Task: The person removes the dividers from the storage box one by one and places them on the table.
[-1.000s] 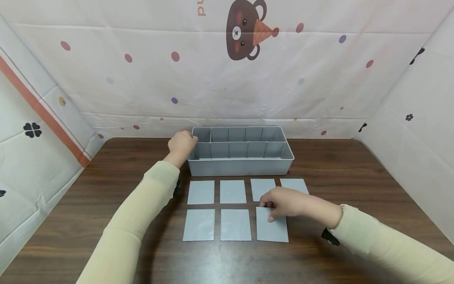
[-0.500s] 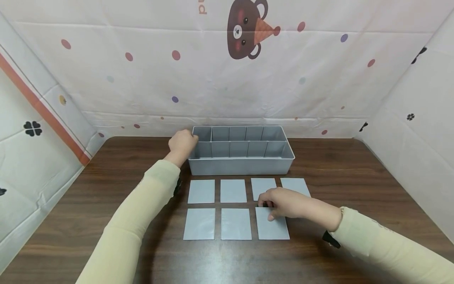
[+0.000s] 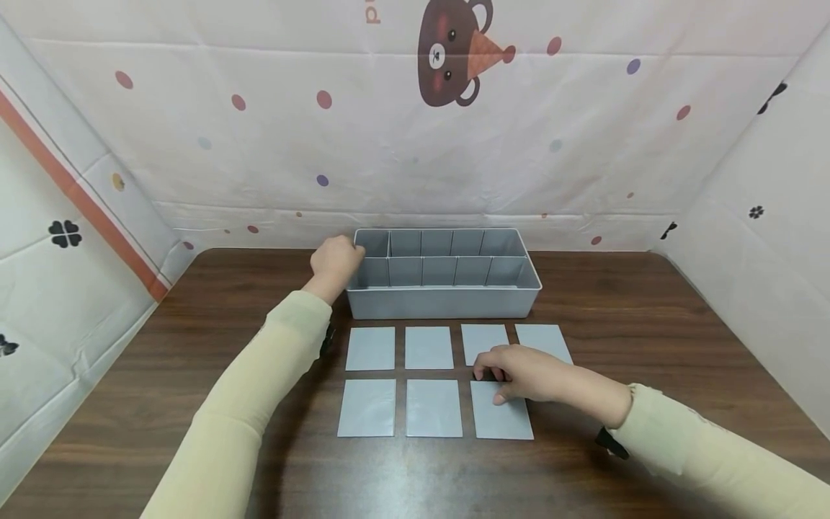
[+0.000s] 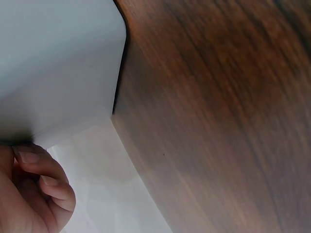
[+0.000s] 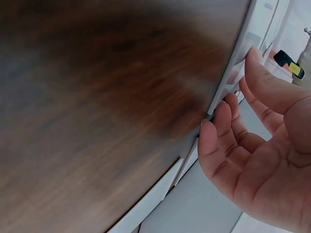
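Observation:
A long grey storage box (image 3: 441,303) with a lengthwise divider stands at the back of the table. My left hand (image 3: 336,261) grips its left rim; curled fingers (image 4: 60,191) show below the box wall (image 4: 63,92) in the left wrist view. Two rows of flat grey panels, coloured like the box, lie in front. My right hand (image 3: 527,373) holds the rightmost front-row panel (image 3: 504,422), thumb on its face and fingers at its far edge. In the right wrist view that hand (image 5: 265,150) has bent fingertips gathered at the panel's edge.
The other panels, including the front-left panel (image 3: 367,408) and back-right panel (image 3: 545,340), lie flat on the brown wooden table (image 3: 194,375). A printed cloth (image 3: 324,144) hangs behind the box and along both sides. The right forearm crosses the table's right part.
The panel under my right hand lies flatter and has shifted slightly towards me, the right hand moving with it. My left hand stays on the box rim. The view has drifted slightly.

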The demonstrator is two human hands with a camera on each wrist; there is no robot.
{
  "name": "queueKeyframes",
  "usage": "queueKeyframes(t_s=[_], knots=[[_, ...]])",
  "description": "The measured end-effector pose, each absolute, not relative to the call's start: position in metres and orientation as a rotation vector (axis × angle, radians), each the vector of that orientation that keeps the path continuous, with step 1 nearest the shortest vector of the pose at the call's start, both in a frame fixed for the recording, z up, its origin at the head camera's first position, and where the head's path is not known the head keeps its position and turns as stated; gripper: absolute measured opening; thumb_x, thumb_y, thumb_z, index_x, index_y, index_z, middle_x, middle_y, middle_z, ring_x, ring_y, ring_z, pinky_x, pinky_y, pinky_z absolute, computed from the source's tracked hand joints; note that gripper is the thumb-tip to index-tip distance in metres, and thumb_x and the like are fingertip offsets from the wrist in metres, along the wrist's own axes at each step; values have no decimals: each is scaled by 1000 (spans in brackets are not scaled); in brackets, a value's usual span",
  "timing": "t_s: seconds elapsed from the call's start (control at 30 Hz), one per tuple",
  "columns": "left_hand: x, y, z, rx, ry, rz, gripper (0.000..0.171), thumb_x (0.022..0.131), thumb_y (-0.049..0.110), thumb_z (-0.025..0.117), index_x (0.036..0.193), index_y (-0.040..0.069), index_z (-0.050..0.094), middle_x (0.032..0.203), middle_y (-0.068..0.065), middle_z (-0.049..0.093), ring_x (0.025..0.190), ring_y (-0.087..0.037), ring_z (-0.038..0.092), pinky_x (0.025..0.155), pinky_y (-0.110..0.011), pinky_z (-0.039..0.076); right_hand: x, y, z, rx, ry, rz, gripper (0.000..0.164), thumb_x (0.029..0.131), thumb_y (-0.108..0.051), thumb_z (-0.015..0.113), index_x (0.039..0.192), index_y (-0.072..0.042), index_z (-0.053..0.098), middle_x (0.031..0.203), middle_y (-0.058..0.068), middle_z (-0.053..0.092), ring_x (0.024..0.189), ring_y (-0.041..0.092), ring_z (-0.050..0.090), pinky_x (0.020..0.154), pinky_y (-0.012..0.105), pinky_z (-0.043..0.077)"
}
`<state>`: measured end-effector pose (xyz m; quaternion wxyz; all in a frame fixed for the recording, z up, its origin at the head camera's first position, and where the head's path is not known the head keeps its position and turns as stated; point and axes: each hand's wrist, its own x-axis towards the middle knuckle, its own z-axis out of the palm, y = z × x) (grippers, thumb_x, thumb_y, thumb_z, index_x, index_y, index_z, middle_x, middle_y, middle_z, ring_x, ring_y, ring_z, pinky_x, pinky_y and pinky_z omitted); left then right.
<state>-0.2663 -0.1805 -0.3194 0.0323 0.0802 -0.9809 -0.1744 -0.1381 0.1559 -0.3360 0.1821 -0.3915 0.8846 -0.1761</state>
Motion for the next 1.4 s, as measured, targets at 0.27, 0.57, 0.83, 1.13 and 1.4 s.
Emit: queueKeyframes(t_s=[0.27,0.57,0.83,1.13,1.4], knots=[[-266,-181,-319,242,-3013,-546,45,101,24,44,56,16,43,55,1,44,56,-17,45,49,-28,34,-136,156,-332,-1081,2533,-449,28,84,-18,83,108,-15,68,87,-6,57,76,4,47,68,22,41],[-265,-181,-319,251,-3012,-535,44,100,24,44,57,16,42,55,2,43,56,-16,44,49,-28,33,-157,153,-282,-1114,2541,-610,18,96,-22,71,107,-8,72,84,-5,68,73,1,55,67,23,48],[-266,-180,-320,250,-3014,-538,45,102,24,43,58,16,43,55,1,42,55,-16,43,49,-28,32,-195,127,-215,-961,2629,-628,20,103,-23,62,113,-8,71,94,3,73,80,13,59,74,32,50],[-267,-178,-323,246,-3008,-534,43,102,23,42,59,16,43,56,2,42,55,-16,41,49,-27,31,-240,80,-184,-903,2613,-723,23,104,-22,59,110,-3,70,89,6,70,80,14,64,75,29,50],[-266,-180,-322,270,-3003,-538,43,102,24,43,59,15,44,57,1,44,56,-17,42,50,-28,32,-279,31,-183,-809,2612,-646,25,101,-19,62,118,-2,70,96,8,74,84,15,67,83,35,55]])
